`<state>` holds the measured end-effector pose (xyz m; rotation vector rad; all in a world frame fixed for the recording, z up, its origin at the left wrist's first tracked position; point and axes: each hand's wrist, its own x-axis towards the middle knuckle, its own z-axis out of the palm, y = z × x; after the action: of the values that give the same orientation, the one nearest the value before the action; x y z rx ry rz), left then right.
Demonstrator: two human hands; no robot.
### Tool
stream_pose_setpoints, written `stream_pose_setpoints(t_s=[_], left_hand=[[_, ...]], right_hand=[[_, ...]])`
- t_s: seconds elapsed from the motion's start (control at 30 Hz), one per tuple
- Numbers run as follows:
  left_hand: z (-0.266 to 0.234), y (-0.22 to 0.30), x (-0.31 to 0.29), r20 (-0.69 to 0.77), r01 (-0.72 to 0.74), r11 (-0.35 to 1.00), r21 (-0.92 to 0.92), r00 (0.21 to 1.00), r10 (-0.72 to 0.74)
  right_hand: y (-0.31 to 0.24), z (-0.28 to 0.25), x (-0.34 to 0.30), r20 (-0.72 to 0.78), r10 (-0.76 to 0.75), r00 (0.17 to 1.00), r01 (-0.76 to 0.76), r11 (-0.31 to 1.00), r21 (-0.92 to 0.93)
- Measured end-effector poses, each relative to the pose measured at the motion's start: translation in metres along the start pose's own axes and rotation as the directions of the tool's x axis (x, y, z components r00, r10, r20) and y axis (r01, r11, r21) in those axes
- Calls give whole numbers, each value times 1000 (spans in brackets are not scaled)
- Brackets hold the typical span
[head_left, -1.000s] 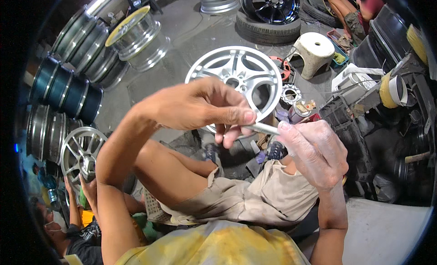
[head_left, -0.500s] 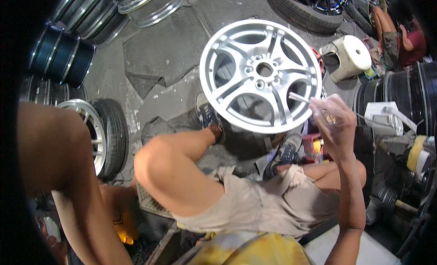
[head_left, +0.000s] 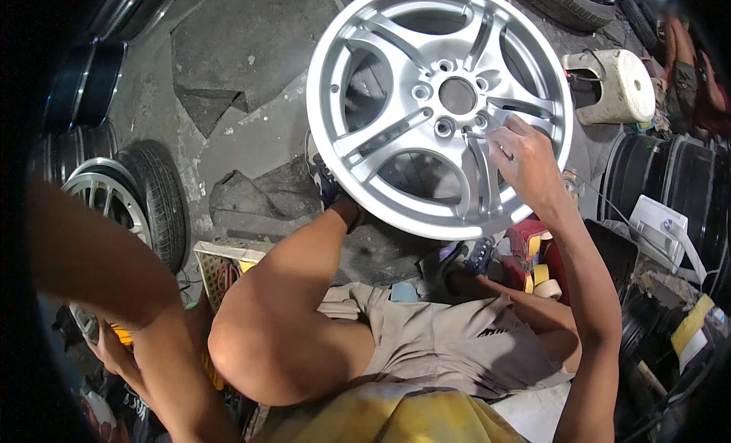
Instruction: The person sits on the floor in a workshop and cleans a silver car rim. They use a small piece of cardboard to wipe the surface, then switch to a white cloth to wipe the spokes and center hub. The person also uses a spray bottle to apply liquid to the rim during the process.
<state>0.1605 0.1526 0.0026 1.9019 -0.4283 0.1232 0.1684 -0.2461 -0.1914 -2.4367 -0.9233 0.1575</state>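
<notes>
Right of middle, the right hand [head_left: 525,155] now comes to the wheel [head_left: 435,106], so its pinched stick [head_left: 476,135] reaches the holes [head_left: 445,127]; left hand unseen.

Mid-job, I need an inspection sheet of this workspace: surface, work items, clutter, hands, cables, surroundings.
Surface: grey floor, scuffed, partly covered by dark sheets.
Work items: silver five-hole alloy wheel, face up; thin stick, mostly hidden by fingers.
Clutter: tape rolls below the wheel's right side.
Hands: right hand pinches the stick over the wheel face, contact unclear; left hand out of view.
Cables: thin cord near white plastic casing.
Surroundings: tire left; white stool upper right; dark wheels right.
</notes>
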Motion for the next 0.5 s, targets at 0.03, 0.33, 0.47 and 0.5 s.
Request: stream_pose_setpoints(t_s=[0.03,0.33,0.47,0.5], left_hand=[[-3,-10,-8,-65,17,999,-44,998,-20],[120,-221,-162,-532,428,706,-564,466,-707],[184,-253,-220,-434,617,519,-592,299,-850],[193,-256,-219,-415,631,500,-594,292,-862]], right_hand=[[1,1,5,76,18,997,-14,998,-58],[16,31,23,266,-26,963,85,974,-211],[5,17,28,177,19,984,-18,1000,-7],[3,16,24,172,65,983,-65,998,-3]])
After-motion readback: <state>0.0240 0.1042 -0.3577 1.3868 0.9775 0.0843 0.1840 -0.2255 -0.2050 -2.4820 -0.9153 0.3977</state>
